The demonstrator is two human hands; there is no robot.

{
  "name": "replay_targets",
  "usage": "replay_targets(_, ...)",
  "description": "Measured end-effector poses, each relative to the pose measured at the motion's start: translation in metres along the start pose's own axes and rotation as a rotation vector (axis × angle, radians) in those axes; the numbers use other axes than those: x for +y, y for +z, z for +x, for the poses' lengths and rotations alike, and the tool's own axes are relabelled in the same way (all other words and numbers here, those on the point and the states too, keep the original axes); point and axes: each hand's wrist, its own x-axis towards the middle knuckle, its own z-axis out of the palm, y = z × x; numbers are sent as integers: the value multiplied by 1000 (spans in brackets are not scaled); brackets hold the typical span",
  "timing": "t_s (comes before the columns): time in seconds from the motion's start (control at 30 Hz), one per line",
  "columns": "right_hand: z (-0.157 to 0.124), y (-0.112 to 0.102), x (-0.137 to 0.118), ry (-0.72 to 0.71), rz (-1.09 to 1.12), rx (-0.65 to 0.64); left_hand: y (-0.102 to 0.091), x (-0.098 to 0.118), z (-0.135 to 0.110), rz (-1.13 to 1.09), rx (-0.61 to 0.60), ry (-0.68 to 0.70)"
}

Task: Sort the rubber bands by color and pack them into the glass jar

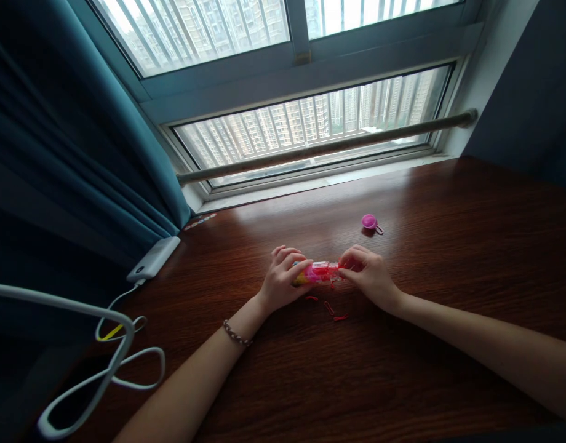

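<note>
A small clear bottle (323, 271) with red, pink and yellow contents lies on its side just above the table. My left hand (285, 275) is closed around its left end. At the bottle's open right end, my right hand (370, 275) pinches with thumb and forefinger; what is between the fingertips is too small to make out. Just in front of the bottle lie a red looped piece like a paper clip (328, 308) and two more small red pieces, one at the left (311, 298) and one at the right (341, 318). A pink round cap (369, 222) with a loop rests beyond my right hand.
The dark wooden table (264, 381) reaches to a barred window with a metal rail (329, 147). A white power bank (154, 258) with a cable sits at the left, by a blue curtain (139, 178). A thick white curved tube (121, 351) stands at the near left.
</note>
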Motion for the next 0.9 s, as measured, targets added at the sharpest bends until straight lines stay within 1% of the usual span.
replay_targets(0.1,0,0,1,-31,-23,12,-2,3,0,20,4,31)
replay_targets(0.2,-1,2,3,-5,73,2,-2,3,0,44,8,27)
replay_targets(0.27,-2,3,3,-6,144,-4,-2,2,0,60,14,3)
replay_targets(0.37,-4,3,1,-33,191,-26,-1,-1,0,70,22,-46)
replay_targets(0.5,-7,4,0,-71,262,-90,0,-3,0,62,60,-97)
replay_targets(0.57,-9,5,0,-93,212,-114,0,-3,1,53,73,-96)
replay_targets(0.63,-10,5,0,-122,93,-142,-1,-2,1,47,72,-75)
replay_targets(0.73,-9,5,-2,-180,-44,-232,-1,1,0,47,72,-23)
replay_targets(0.83,-9,5,-4,-231,-76,-306,-2,5,0,55,84,8)
replay_targets(0.9,-9,5,-5,-237,-60,-281,-2,7,0,69,78,-12)
